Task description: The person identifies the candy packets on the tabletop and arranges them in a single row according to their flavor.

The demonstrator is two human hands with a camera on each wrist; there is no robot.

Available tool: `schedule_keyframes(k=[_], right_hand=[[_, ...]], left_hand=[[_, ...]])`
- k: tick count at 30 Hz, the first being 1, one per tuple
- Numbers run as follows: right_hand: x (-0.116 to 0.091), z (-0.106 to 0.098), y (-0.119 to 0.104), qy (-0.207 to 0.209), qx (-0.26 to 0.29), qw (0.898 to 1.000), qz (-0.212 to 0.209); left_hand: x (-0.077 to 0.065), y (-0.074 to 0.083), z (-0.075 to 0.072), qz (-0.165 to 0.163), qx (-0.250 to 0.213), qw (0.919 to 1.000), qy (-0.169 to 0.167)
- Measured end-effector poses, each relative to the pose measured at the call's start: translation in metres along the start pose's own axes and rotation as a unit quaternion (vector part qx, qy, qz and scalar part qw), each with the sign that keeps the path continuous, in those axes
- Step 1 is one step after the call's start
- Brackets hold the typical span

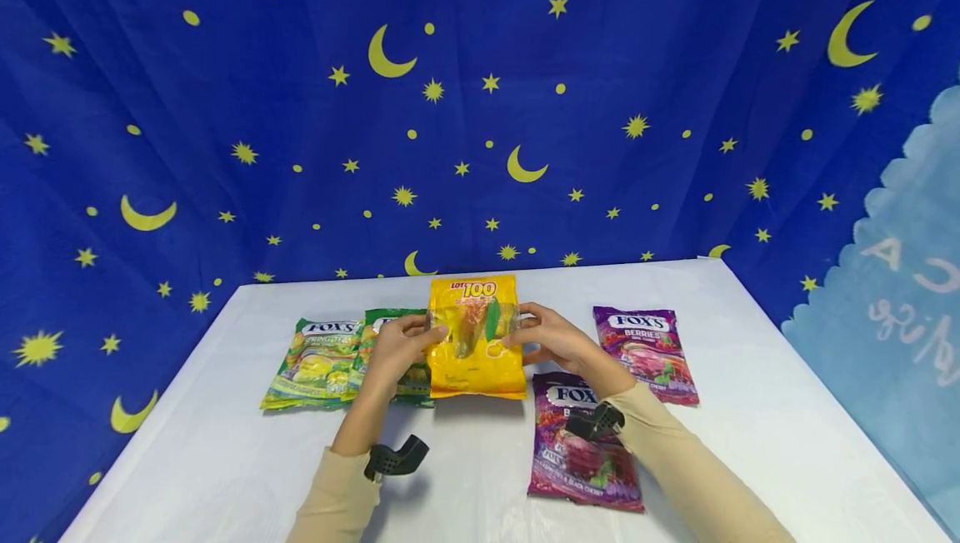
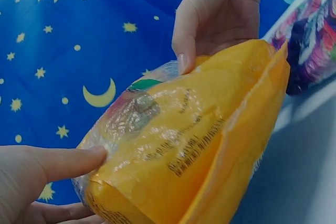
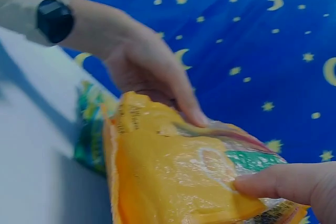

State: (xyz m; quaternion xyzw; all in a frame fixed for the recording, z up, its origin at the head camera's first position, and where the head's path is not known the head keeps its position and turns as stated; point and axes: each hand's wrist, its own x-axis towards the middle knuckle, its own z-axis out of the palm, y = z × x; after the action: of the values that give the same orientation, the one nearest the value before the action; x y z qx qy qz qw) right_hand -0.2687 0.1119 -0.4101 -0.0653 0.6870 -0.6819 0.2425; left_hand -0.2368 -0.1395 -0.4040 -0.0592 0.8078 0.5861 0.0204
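Both hands grip a yellow candy bag (image 1: 476, 372) by its two sides, holding it upright over the white table; its front reads "100" and has a clear window. The left hand (image 1: 401, 349) has its thumb on the front and its fingers behind, as the left wrist view shows with the thumb (image 2: 79, 161) pressed on the plastic. Opposite, the right hand (image 1: 558, 336) pinches the other edge, its thumb (image 3: 273, 179) lying near the green leaf print. In the left wrist view the bag's bottom seam (image 2: 241, 135) faces the camera.
Two green candy bags, one on the left (image 1: 313, 364) and one partly behind the left hand (image 1: 412, 385), lie on the white table (image 1: 232, 476). Purple Fox's bags lie at the right (image 1: 648, 356) and below the right forearm (image 1: 573, 460). A blue star-patterned curtain (image 1: 465, 110) hangs behind.
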Motion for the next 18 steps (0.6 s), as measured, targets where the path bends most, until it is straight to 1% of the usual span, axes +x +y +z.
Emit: schedule_keyframes(k=[5, 8, 13, 15, 18], right_hand=[[0.008, 0.003, 0.011, -0.015, 0.028, 0.999, 0.031], [0.012, 0.004, 0.016, -0.012, 0.036, 0.998, 0.045], [0.018, 0.007, 0.021, 0.001, 0.031, 0.998, 0.054], [0.02, 0.008, 0.023, 0.004, 0.03, 0.998, 0.057], [0.023, 0.008, 0.024, 0.009, 0.022, 0.998, 0.06]], left_hand=[[0.003, -0.008, -0.001, -0.014, 0.035, 0.9993, -0.004], [0.005, -0.012, -0.001, -0.017, 0.056, 0.9983, -0.002], [0.01, -0.017, 0.002, -0.005, 0.1, 0.9949, 0.01], [0.01, -0.018, 0.002, 0.003, 0.111, 0.9937, 0.014], [0.01, -0.018, 0.003, 0.015, 0.12, 0.9926, 0.009]])
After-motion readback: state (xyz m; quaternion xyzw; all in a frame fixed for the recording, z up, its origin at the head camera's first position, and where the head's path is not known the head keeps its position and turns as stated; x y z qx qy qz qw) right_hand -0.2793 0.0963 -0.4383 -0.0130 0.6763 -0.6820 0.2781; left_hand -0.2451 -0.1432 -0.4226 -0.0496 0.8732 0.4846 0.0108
